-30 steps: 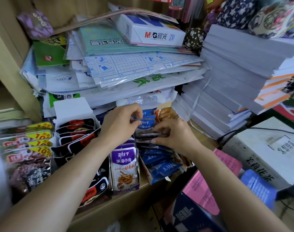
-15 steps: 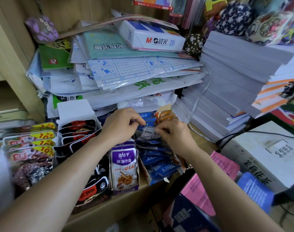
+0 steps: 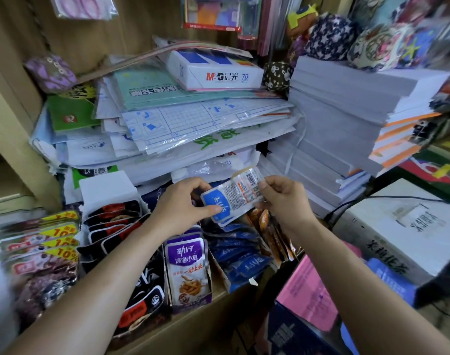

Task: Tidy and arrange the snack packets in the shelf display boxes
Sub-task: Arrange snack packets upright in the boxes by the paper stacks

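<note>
A small bunch of blue-and-white snack packets [image 3: 234,196] is held up above the display boxes, printed backs facing me. My left hand [image 3: 183,206] pinches its lower left end and my right hand [image 3: 285,198] pinches its upper right end. Below them sits the blue packet box [image 3: 241,260] with blue packets lying loosely, and orange packets [image 3: 270,231] stand at its right. To the left stand a purple packet box [image 3: 189,270] and a black-and-red packet box [image 3: 121,226].
Maroon packets with yellow 10% tags [image 3: 39,249] fill the far left. Stacked stationery packs [image 3: 193,124] and an M&G paper ream [image 3: 213,70] overhang the boxes. White paper stacks [image 3: 346,119] rise on the right; a carton [image 3: 410,226] and pink sheets [image 3: 308,293] lie lower right.
Both hands have lifted the blue-and-white packets up out of the blue box and turned them so the printed backs face me. The view has tilted upward.
</note>
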